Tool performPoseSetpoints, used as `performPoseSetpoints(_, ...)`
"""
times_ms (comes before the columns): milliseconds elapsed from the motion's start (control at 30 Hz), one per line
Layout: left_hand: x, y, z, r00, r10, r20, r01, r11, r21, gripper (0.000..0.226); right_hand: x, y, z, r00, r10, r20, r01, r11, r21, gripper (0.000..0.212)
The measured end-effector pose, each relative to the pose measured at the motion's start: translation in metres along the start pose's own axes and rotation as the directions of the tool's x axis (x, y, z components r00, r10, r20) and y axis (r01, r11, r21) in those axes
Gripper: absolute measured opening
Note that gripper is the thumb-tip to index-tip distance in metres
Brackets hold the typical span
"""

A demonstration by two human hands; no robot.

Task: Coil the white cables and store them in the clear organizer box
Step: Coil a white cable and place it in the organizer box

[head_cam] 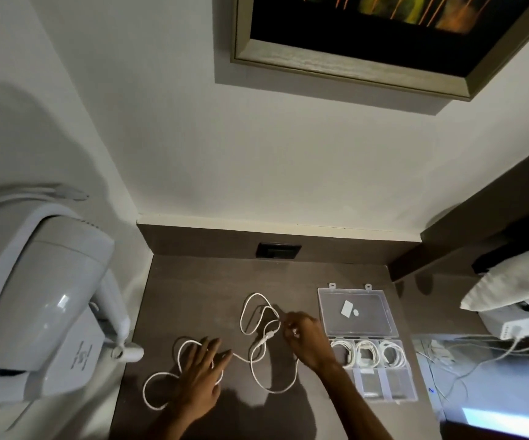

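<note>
While uncoiled, white cable [258, 350] mid-desk [199, 290].

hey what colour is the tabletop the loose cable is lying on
Dark brown, with a matte wood-like look: the tabletop under the loose white cable, seen best in the head view.

The left hand [200, 381] lies flat, palm down, fingers spread, left of the clear plastic organizer box [363, 341]. The right hand [304, 339], nearer the box, has fingers curled and pinched together.
</note>
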State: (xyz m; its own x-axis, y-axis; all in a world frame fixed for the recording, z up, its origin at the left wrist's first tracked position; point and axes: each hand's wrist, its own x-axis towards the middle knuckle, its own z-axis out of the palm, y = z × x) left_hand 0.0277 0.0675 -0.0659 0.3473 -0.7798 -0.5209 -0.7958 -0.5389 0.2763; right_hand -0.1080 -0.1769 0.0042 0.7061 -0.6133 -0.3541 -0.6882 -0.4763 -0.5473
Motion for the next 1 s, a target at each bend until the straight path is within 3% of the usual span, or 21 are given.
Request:
performPoseSetpoints(67, 0.001, -0.005, -0.003, 1.000, 0.026, 0.010, -0.027, 0.999, 0.037, 0.079, 0.024, -0.014, 0.005, 0.996, -0.082, 0.047, 0.086, 0.992, -0.088, 0.039)
performPoseSetpoints(167, 0.003, -0.004, -0.011, 0.999, 0.008, 0.035, -0.012, 0.995, 0.100, 0.071, 0.053, -0.028, 0.024, 0.952, -0.196, 0.234, 0.263, 0.916, -0.304, 0.057)
performPoseSetpoints(267, 0.006, 0.001, -0.016, 0.998, -0.021, 0.056, 0.016, 0.996, 0.090, 0.065, 0.070, -0.028, 0.038, 0.905, -0.184, 0.383, 0.378, 0.760, -0.528, 0.049)
performPoseSetpoints(333, 0.007, 0.001, -0.015, 0.997, -0.071, 0.016, 0.071, 0.997, 0.011, 0.060, 0.075, -0.027, 0.035, 0.919, -0.162, 0.360, 0.348, 0.764, -0.544, 0.042)
performPoseSetpoints(433, 0.011, 0.012, -0.021, 0.990, -0.128, -0.063, 0.115, 0.977, -0.181, 0.054, 0.073, -0.030, 0.012, 0.955, -0.158, 0.249, 0.255, 0.865, -0.432, 0.037)
performPoseSetpoints(500, 0.013, 0.028, -0.034, 0.942, -0.214, -0.260, 0.098, 0.913, -0.397, 0.046, 0.068, -0.032, -0.008, 0.971, -0.163, 0.173, 0.213, 0.922, -0.325, 0.032)
performPoseSetpoints(567, 0.018, 0.048, -0.052, 0.848, -0.265, -0.459, -0.020, 0.850, -0.526, 0.041, 0.058, -0.035, -0.026, 0.978, -0.183, 0.096, 0.199, 0.962, -0.187, 0.031)
performPoseSetpoints(633, 0.024, 0.069, -0.073, 0.786, -0.221, -0.577, -0.150, 0.838, -0.525, 0.042, 0.046, -0.041, -0.043, 0.977, -0.210, 0.026, 0.210, 0.978, -0.001, 0.046)
performPoseSetpoints(700, 0.029, 0.089, -0.095, 0.804, -0.142, -0.577, -0.239, 0.812, -0.533, 0.048, 0.036, -0.048, -0.059, 0.962, -0.271, -0.035, 0.273, 0.954, 0.127, 0.051)
performPoseSetpoints(767, 0.035, 0.103, -0.111, 0.863, -0.093, -0.497, -0.273, 0.742, -0.612, 0.051, 0.029, -0.055, -0.071, 0.948, -0.298, -0.111, 0.317, 0.919, 0.234, 0.035)
performPoseSetpoints(833, 0.037, 0.112, -0.122, 0.880, -0.065, -0.470, -0.317, 0.657, -0.684, 0.041, 0.025, -0.058, -0.082, 0.949, -0.280, -0.148, 0.314, 0.891, 0.329, 0.018)
performPoseSetpoints(933, 0.036, 0.113, -0.131, 0.825, -0.066, -0.561, -0.398, 0.637, -0.660, 0.019, 0.017, -0.061, -0.101, 0.957, -0.270, -0.110, 0.291, 0.885, 0.363, 0.023)
performPoseSetpoints(1000, 0.035, 0.107, -0.135, 0.799, -0.069, -0.598, -0.416, 0.656, -0.630, 0.017, 0.013, -0.059, -0.112, 0.949, -0.298, -0.103, 0.315, 0.912, 0.264, 0.028)
